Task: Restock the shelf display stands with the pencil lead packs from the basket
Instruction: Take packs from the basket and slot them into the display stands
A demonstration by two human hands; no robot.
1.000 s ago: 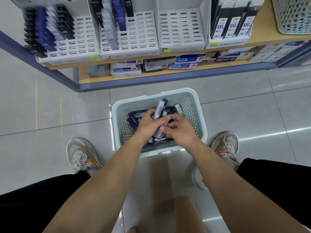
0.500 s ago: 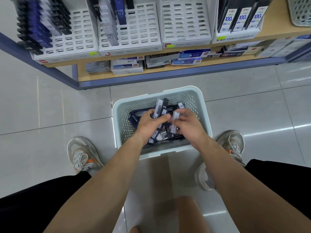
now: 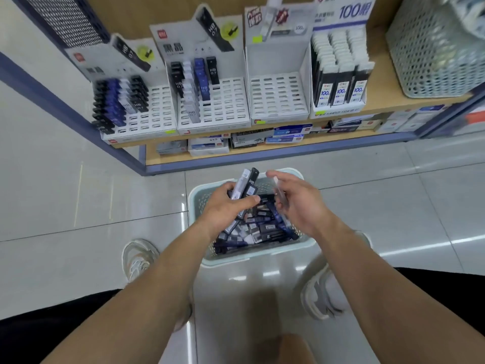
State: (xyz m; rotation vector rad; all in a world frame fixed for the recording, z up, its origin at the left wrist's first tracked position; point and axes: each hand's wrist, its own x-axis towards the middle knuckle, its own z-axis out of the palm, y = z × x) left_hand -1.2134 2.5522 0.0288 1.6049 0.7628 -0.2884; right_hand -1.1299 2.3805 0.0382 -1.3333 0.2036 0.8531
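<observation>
A pale green basket (image 3: 252,258) stands on the floor between my feet, filled with several black, blue and grey pencil lead packs (image 3: 262,227). My left hand (image 3: 225,206) grips a small bundle of lead packs (image 3: 245,183) that stick up above the basket. My right hand (image 3: 299,203) is raised over the basket's right side and pinches one thin pale lead pack (image 3: 278,191). On the shelf ahead stand white slotted display stands: a left stand (image 3: 147,114) and a second stand (image 3: 223,106) partly filled, a third stand (image 3: 278,95) with bare slots.
A fourth stand (image 3: 341,85) at the right is full of black "100" packs. A larger mesh basket (image 3: 433,48) sits on the shelf's right end. Boxes (image 3: 262,137) lie on the lower shelf. My shoes (image 3: 139,258) flank the floor basket on glossy tiles.
Both hands have lifted out of the basket; the left carries its bundle higher, the right has come away with one pack. The view has tilted up toward the shelf.
</observation>
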